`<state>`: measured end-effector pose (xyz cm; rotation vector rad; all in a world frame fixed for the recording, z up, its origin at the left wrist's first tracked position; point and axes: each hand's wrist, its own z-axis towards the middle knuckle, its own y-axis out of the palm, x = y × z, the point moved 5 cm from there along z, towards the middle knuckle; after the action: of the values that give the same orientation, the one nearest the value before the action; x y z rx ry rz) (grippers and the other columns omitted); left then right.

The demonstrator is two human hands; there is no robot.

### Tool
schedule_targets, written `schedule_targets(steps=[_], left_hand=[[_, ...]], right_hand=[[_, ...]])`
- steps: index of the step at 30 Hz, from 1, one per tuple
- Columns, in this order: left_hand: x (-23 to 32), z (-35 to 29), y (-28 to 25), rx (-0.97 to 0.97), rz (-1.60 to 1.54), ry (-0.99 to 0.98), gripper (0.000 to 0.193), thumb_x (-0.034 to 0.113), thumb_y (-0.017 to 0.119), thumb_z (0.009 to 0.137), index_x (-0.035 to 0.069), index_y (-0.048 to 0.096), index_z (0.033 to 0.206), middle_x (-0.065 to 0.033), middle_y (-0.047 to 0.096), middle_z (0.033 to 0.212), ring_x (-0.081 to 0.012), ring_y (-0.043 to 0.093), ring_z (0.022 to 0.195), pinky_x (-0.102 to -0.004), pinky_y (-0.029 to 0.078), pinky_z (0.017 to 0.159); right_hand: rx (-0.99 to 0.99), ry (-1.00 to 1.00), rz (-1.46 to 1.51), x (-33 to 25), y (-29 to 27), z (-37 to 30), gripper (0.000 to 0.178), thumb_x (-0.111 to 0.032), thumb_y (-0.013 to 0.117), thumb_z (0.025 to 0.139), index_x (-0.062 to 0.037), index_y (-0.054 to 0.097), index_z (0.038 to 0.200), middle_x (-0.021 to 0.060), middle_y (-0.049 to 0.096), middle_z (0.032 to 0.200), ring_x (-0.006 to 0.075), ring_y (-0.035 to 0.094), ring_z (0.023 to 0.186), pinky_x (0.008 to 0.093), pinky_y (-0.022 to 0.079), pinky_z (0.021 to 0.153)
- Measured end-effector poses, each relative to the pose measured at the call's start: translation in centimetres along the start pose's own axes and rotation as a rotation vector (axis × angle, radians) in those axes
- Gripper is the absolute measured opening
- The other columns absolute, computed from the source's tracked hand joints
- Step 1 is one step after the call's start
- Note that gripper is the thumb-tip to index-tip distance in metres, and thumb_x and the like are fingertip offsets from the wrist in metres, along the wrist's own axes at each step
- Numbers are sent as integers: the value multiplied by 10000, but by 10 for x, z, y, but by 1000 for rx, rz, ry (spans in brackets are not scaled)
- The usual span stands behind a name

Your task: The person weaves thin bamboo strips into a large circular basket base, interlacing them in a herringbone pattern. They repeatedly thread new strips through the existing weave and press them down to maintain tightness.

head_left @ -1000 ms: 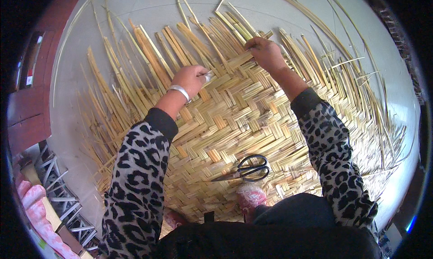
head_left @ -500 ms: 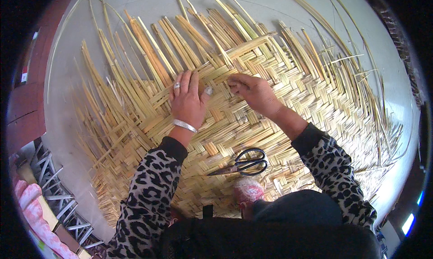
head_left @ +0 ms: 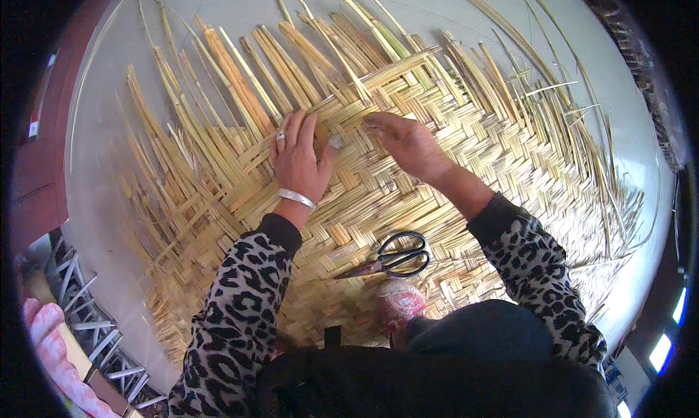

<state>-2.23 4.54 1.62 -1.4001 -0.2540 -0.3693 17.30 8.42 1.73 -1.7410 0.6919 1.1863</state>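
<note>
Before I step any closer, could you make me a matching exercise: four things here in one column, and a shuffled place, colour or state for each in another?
Things:
1. scissors
2. bracelet
3. sleeves
4. left hand

Descriptions:
A. black spots on grey
B. back facing up, with a ring on a finger
C. black-handled, lying on the woven mat
D. silvery, around a wrist

Right pairs: 1-C, 2-D, 3-A, 4-B
</note>
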Motion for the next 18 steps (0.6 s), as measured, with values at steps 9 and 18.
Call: schedule_targets(steps=[9,18], left_hand=[[12,17,16,-60,-36,-353,768,337,735,728,145,401,1392,-142,348,1493,-361,254,1417,-571,112,1153],[10,21,24,-50,-32,-420,707,277,728,727,182,425,1358,-152,311,1511,-364,238,1427,-552,108,1163]], right_hand=[[-117,-2,65,5,1,10,291,-111,567,920,-24,637,1189,169,700,1050,268,678,954,341,512,884],[-45,-47,-75,-6,10,7,306,-96,535,909,-58,635,1195,203,683,1028,318,670,983,383,514,880]])
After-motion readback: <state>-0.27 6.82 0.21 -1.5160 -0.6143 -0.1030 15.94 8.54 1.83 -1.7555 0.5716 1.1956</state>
